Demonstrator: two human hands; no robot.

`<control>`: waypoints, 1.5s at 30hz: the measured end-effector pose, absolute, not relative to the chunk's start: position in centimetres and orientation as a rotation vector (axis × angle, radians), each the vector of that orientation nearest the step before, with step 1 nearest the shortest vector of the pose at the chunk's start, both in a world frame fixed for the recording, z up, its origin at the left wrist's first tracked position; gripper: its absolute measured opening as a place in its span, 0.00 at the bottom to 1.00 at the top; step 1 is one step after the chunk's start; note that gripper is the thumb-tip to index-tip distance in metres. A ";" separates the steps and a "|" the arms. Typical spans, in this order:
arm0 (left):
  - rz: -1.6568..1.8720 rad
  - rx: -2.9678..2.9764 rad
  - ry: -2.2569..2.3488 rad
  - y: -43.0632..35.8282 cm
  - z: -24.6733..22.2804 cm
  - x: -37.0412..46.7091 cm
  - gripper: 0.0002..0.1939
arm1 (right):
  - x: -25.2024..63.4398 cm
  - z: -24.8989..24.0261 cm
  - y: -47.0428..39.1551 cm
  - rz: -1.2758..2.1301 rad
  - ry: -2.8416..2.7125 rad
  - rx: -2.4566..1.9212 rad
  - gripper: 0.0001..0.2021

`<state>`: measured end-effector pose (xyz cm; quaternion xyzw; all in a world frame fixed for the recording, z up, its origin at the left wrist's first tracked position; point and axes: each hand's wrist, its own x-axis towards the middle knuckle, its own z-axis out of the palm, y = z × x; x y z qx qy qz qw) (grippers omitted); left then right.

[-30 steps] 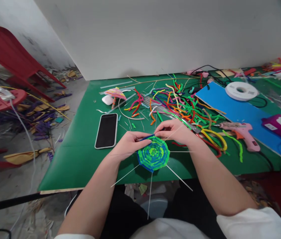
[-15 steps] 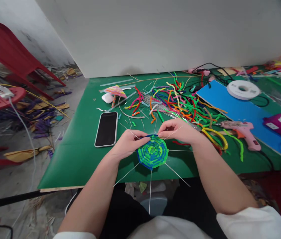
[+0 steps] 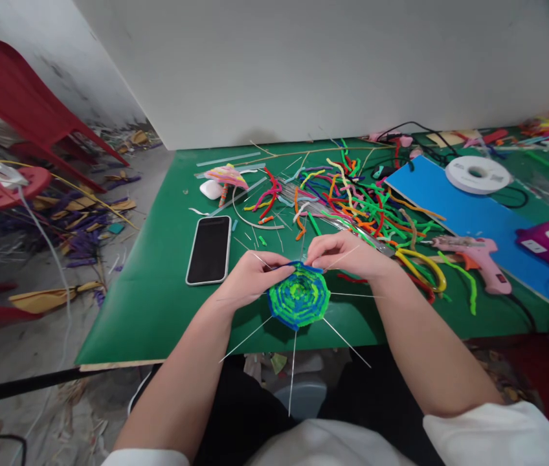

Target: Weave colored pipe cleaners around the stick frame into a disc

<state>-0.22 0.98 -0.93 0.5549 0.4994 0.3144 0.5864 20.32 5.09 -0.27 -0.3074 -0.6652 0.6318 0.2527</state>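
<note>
A round woven disc (image 3: 298, 299) of blue and green pipe cleaner, with thin pale spokes sticking out around it, hangs over the table's front edge. My left hand (image 3: 256, 277) is closed on its upper left rim, thumb on the near face. At the upper right rim, my right hand (image 3: 347, 254) pinches the blue pipe cleaner (image 3: 311, 267) that runs along the top of the disc. The fingertips hide part of this strand, so where it ends I cannot tell.
Beyond my hands lies a tangle of coloured pipe cleaners (image 3: 352, 188). A phone (image 3: 209, 250) and a small woven umbrella (image 3: 226, 176) are on the left. On the right are yellow-handled scissors (image 3: 423, 272), a pink glue gun (image 3: 478, 252), a blue board (image 3: 454, 200) and a white spool (image 3: 477, 173).
The fingers of my right hand have shifted slightly at the top rim, and more of the blue strand shows there. My left hand keeps its hold on the disc.
</note>
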 end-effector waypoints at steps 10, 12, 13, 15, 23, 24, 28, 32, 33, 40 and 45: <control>0.715 1.434 1.154 0.7 -0.9 0.0 0.12 | 19.6 -0.4 4.9 1.642 -1.855 -0.852 0.08; 0.713 1.476 1.148 0.6 -0.9 0.0 0.13 | 19.5 -0.4 4.8 1.659 -1.898 -0.848 0.08; 0.713 1.496 1.149 0.5 -0.8 0.0 0.13 | 19.5 -0.4 4.8 1.663 -1.923 -0.845 0.09; 0.713 1.524 1.154 0.4 -0.7 0.1 0.13 | 19.5 -0.4 4.8 1.654 -1.963 -0.841 0.09; 0.693 1.530 1.121 0.0 -0.2 0.3 0.12 | 19.1 0.0 4.6 1.563 -2.013 -0.815 0.11; 0.693 1.523 1.118 0.1 -0.2 0.3 0.12 | 19.1 0.0 4.5 1.544 -2.017 -0.827 0.11; 0.701 1.478 1.108 0.1 -0.6 0.2 0.13 | 19.1 0.0 4.4 1.444 -2.047 -0.873 0.09; 0.715 1.444 1.101 0.2 -0.8 0.2 0.11 | 19.1 -0.3 4.3 1.383 -2.079 -0.884 0.08; 0.718 1.440 1.104 0.1 -0.7 0.2 0.11 | 19.0 -0.4 4.3 1.369 -2.081 -0.889 0.08; 0.713 1.387 1.080 0.0 0.0 0.7 0.09 | 18.8 -0.7 4.3 1.304 -2.085 -0.843 0.10; 0.697 1.322 1.047 0.3 -0.4 0.7 0.08 | 18.6 -0.9 4.2 1.325 -2.064 -0.833 0.09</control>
